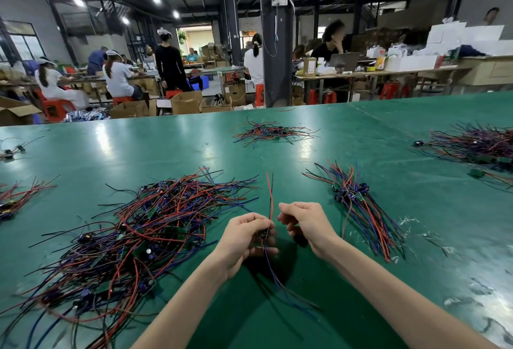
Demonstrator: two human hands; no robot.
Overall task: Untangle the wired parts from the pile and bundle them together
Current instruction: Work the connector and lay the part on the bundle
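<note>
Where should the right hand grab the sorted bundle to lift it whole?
At the waist, where the boards cluster and the wires converge. The bundle lies flat, wires fanning toward both ends, so loose ends would likely slip out. Come from above with the right hand, closing across the wires; the left hand holds a part.

Glossy green on the table [166, 148]. Red, blue, black through pile [138, 232] and bundle [358, 201]. Same 3 on the wired part [265, 234]. Red stools [52, 110].
</note>
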